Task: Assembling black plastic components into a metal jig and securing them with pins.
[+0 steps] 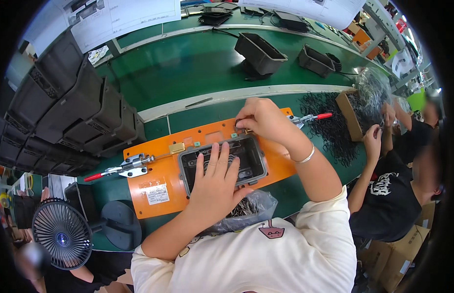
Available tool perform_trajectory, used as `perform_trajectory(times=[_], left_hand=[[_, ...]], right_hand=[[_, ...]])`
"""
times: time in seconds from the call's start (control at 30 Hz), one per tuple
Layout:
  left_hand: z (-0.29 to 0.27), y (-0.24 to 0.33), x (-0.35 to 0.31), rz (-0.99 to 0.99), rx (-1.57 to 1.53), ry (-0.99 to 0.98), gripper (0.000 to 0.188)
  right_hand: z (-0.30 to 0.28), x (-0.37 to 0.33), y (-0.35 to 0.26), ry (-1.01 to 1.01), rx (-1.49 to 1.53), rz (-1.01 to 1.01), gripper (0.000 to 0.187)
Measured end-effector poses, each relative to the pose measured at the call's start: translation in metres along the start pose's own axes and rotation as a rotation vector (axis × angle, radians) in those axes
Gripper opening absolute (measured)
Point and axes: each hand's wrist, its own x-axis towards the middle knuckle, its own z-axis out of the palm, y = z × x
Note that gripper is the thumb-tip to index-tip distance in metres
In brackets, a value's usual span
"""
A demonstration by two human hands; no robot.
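We watch dark-grey rectangular plastic housing [263, 158] on flat orange plate [281, 163], long axis left-right. Left hand [214, 188], closer, lies over it, fingers spread; housing sits just near of right hand's [261, 117] curled fingers, pinch unclear to us.

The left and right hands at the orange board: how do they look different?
The left hand is spread out; the right hand is curled. The left is over the dark box, the right near its far side. The right wears a bracelet; the left shows none. Both wear no gloves.
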Motion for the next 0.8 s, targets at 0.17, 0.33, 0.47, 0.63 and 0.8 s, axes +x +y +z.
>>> perform_trajectory(times=[0.17,0.33,0.47,0.63,0.8], left_hand=[[0.001,-0.002,0.0,-0.001,-0.004,0.0,0.063],[0.001,-0.001,0.0,-0.007,-0.006,-0.016,0.062],[0.0,-0.002,0.001,-0.007,-0.009,-0.015,0.062],[0.0,-0.002,-0.001,-0.005,-0.019,-0.019,0.061],[-0.001,-0.009,-0.006,-0.051,-0.249,0.07,0.042]], right_hand=[[-0.003,0.013,0.001,-0.147,0.331,0.239,0.01],[-0.008,0.018,0.002,-0.274,0.335,0.314,0.01],[-0.009,0.018,0.001,-0.279,0.315,0.306,0.015],[0.002,0.011,-0.002,-0.2,0.199,0.234,0.015],[-0.004,-0.029,-0.041,0.278,0.081,0.0,0.013]])
